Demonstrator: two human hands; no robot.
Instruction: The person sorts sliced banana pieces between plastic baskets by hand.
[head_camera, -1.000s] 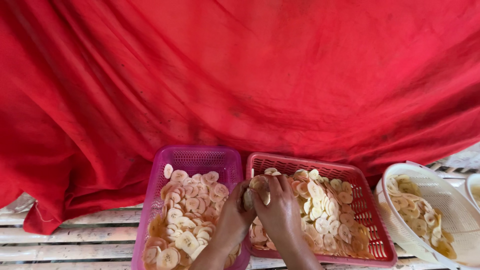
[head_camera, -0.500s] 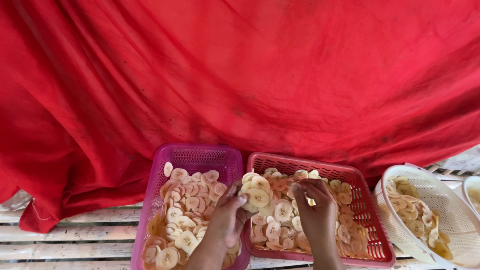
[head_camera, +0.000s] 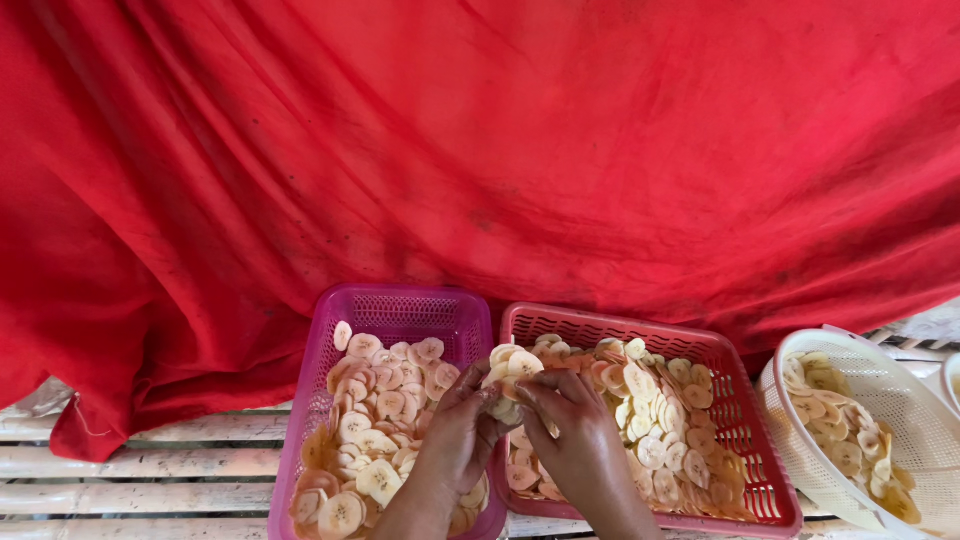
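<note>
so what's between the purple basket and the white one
The red basket of banana slices sits between the purple basket and white basket, in the head view.

A matt red cloth (head_camera: 480, 150) is draped in soft folds and creases, and a slightly coarse weave is suggested by its surface. The purple basket (head_camera: 385, 312) and the pink-red basket (head_camera: 745, 400) are moulded from perforated plastic with a faint sheen on the rims. The white bowl (head_camera: 880, 395) at the right is likewise made of slotted plastic, smooth and dull. The pale fruit slices (head_camera: 375, 400) are seen as thin, moist discs with a slight gloss, cream to yellow, some browned. A cluster of slices is pinched between the left hand (head_camera: 455, 440) and the right hand (head_camera: 580, 445). The slatted surface (head_camera: 150, 465) looks like painted wood, worn and scuffed.
</note>
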